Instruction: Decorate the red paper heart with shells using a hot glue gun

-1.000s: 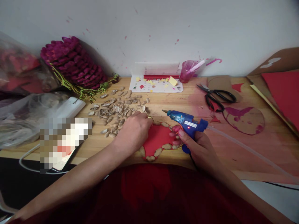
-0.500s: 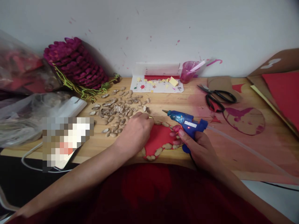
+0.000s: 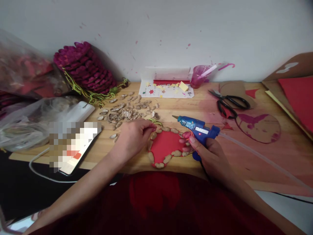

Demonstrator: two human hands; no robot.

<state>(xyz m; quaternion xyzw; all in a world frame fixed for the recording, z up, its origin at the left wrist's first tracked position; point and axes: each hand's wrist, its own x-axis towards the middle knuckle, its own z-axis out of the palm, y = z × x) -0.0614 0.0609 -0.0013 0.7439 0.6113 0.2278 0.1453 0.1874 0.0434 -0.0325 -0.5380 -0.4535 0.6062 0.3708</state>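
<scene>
1. The flat red card panel [image 3: 166, 142], rimmed with tan ridged peanut shells [image 3: 167, 159], lies on the pale wooden desk [image 3: 168, 105] between my left hand [image 3: 134, 137] and right hand [image 3: 208, 150]; its right end is partly hidden, so I cannot tell its long axis;
2. My left hand is at the upper-left rim, fingertips pinched together; whether they hold anything I cannot tell;
3. My right hand is clamped round a blue plastic glue gun [image 3: 197, 129], nozzle pointing left and away from me;
4. My dark red clothing [image 3: 156, 195] sits close below the panel; bare wood opens beyond it; loose tan peanut shells [image 3: 128, 114] crowd the far left
</scene>
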